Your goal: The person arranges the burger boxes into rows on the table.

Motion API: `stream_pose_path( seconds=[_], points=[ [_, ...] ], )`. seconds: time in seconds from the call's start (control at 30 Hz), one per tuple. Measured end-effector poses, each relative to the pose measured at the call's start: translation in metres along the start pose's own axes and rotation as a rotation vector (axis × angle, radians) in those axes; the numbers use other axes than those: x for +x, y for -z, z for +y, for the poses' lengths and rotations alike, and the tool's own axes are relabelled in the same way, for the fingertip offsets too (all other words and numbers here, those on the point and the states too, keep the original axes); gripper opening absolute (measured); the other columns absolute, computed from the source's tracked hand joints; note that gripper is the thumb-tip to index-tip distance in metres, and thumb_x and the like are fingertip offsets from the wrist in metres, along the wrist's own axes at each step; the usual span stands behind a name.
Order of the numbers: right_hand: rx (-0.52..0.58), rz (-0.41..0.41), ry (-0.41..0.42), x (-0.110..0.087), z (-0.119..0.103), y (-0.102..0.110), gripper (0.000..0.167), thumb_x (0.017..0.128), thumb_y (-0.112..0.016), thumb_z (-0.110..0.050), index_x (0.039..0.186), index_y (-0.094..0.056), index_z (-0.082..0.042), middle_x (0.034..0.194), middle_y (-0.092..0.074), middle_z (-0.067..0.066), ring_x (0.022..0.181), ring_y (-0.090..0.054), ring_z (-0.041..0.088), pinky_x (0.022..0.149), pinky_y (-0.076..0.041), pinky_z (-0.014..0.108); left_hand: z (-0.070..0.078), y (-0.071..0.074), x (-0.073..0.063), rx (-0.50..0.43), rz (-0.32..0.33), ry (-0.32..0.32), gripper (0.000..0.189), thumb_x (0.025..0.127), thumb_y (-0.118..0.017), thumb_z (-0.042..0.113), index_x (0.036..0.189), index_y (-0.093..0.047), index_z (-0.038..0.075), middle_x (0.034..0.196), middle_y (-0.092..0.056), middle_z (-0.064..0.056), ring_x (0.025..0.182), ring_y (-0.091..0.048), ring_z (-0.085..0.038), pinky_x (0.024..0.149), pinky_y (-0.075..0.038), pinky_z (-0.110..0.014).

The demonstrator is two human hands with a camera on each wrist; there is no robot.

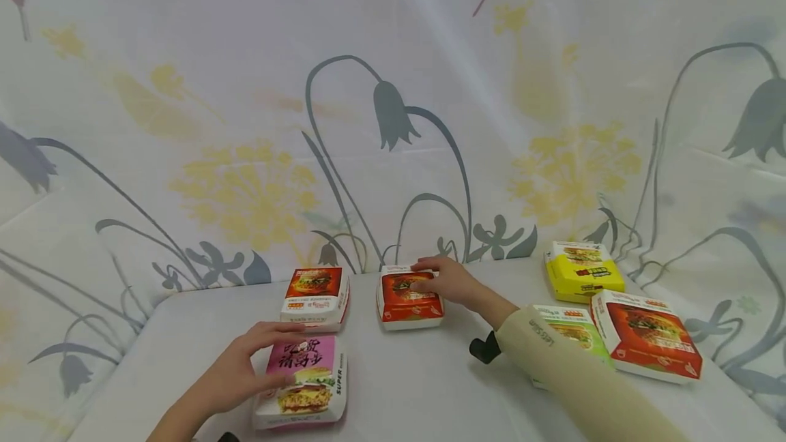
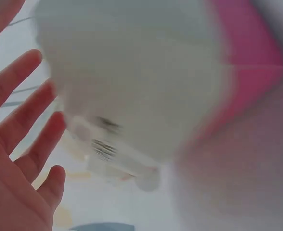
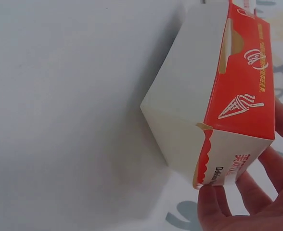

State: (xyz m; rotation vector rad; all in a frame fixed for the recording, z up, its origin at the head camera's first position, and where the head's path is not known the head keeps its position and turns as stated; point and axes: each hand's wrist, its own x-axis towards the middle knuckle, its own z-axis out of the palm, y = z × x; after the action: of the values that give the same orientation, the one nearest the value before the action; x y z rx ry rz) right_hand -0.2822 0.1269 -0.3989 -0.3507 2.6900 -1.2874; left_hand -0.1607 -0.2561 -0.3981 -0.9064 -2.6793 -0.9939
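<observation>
A pink burger box lies at the front left in the head view. My left hand is at its left side, thumb over the top and fingers by the far edge. In the left wrist view the fingers are straight and spread beside the box's blurred white side. Further back, my right hand holds a red burger box by its right side. The right wrist view shows fingers bent against the end of that box, its thumb partly hidden.
Another red-topped burger box stands behind the pink one. On the right are a yellow burger box, a green one partly hidden by the sleeve, and a larger red one. A flower-patterned curtain hangs behind the white table.
</observation>
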Motion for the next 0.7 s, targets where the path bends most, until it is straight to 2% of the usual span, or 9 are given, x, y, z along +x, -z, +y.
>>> stream_pose_path(
  seconds=[0.13,0.27,0.47,0.7],
  points=[
    [0.023,-0.002,0.004,0.004,-0.001,-0.006,0.04,0.09,-0.073,-0.024,0.128,-0.068,-0.012,0.148,-0.049,0.012,0.136,-0.04,0.038,0.106,-0.037,0.058,0.004,0.007,0.013,-0.039,-0.004,0.002,0.033,0.088,-0.077,0.029,0.121,-0.07,0.024,0.127,-0.063,0.012,0.123,-0.055,-0.017,0.096,-0.047,-0.055],
    [0.029,0.007,0.013,0.006,0.0,-0.008,0.042,0.09,-0.074,-0.025,0.129,-0.067,-0.012,0.149,-0.048,0.012,0.137,-0.039,0.038,0.106,-0.035,0.059,0.004,0.012,0.033,-0.065,-0.026,0.03,0.032,0.092,-0.073,0.03,0.123,-0.069,0.02,0.125,-0.065,0.009,0.121,-0.056,-0.025,0.096,-0.044,-0.063],
    [0.052,0.024,0.032,0.008,0.003,-0.009,0.043,0.089,-0.075,-0.026,0.128,-0.068,-0.01,0.149,-0.048,0.012,0.139,-0.036,0.038,0.108,-0.032,0.061,0.007,0.013,0.073,-0.105,-0.048,0.032,0.032,0.093,-0.071,0.032,0.122,-0.069,0.018,0.123,-0.066,0.004,0.119,-0.058,-0.027,0.098,-0.044,-0.059],
    [0.084,0.053,0.014,0.007,0.002,-0.014,0.046,0.088,-0.077,-0.026,0.129,-0.067,-0.01,0.15,-0.046,0.013,0.141,-0.034,0.038,0.108,-0.033,0.059,0.019,-0.002,0.114,-0.178,-0.092,0.013,0.026,0.094,-0.071,0.027,0.118,-0.07,0.016,0.113,-0.068,0.0,0.107,-0.063,-0.027,0.094,-0.049,-0.052]
  ],
)
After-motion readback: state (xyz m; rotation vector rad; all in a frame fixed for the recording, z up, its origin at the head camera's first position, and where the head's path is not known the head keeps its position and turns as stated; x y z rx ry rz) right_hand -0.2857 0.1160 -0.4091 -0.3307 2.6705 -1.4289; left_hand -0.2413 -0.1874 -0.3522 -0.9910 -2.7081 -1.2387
